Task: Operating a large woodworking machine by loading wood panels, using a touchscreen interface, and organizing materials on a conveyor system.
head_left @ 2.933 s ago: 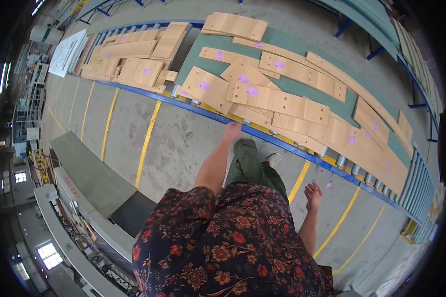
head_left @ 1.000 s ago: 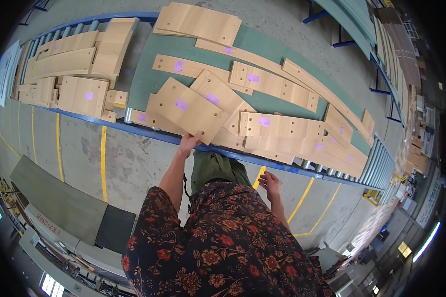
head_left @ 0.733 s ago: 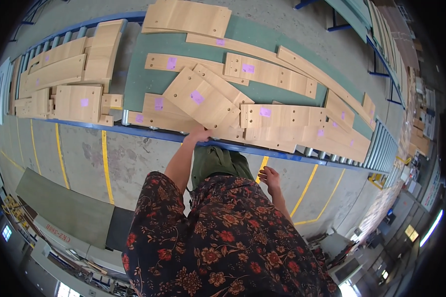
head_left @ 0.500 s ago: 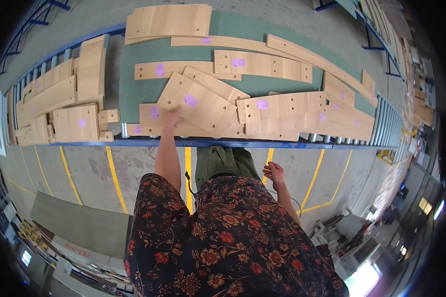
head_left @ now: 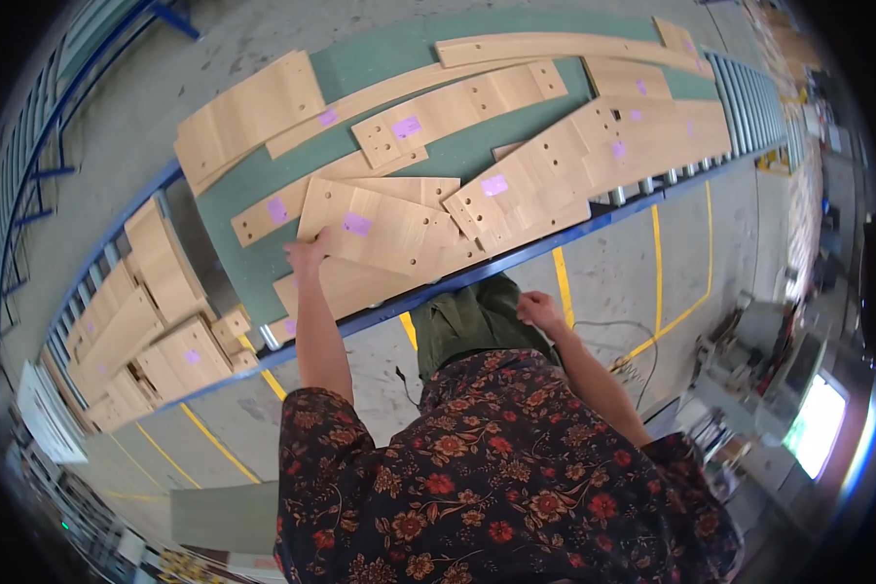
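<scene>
My left hand (head_left: 307, 250) is at the lower left corner of a flat light-wood panel (head_left: 389, 232) with drilled holes and a purple label. Its thumb lies at the panel's edge and the other fingers spread out to the left, over the green surface. That panel lies askew on top of other wooden panels. Just right of it, a long curved wooden board (head_left: 526, 185) with a purple label overlaps it closely. My right hand (head_left: 538, 309) hangs in front of my body, fingers curled in, with nothing visible in it, apart from the boards.
Several more wooden boards lie on the green tabletop (head_left: 360, 58), among them a long narrow slat (head_left: 574, 46) at the back. A stack of panels (head_left: 165, 258) rests on rollers at the left. A blue rail (head_left: 516, 255) edges the front. A cable (head_left: 633, 329) trails at the right.
My left hand has moved from the panel's face near its label to the lower left corner. My right hand has curled its fingers. The whole view has turned and shifted.
</scene>
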Demonstrator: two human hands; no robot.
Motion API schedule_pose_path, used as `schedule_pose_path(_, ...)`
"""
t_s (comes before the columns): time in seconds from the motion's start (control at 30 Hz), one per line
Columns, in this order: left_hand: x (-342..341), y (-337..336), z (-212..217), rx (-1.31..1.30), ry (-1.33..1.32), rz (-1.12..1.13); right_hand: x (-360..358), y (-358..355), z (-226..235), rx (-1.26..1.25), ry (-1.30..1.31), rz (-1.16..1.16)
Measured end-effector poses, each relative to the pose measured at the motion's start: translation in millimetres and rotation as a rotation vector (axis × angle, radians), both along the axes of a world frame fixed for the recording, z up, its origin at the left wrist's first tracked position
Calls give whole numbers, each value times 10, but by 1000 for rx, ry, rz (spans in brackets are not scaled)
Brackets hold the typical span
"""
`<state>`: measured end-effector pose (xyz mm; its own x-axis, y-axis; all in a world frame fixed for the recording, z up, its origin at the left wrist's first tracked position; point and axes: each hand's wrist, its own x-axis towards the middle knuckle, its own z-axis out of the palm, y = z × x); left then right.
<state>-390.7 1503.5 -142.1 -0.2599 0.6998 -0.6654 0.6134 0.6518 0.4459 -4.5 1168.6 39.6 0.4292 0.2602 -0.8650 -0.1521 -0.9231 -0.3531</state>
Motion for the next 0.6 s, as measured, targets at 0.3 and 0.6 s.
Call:
schedule_pose_path(0.3, -180, 660, 136, -143, -490, -442, -226, 889, -474, 124, -60, 88)
schedule_pose_path(0.6, 60, 657, 242, -433, -626, -414, 76, 1599, -1178, 147, 13, 153)
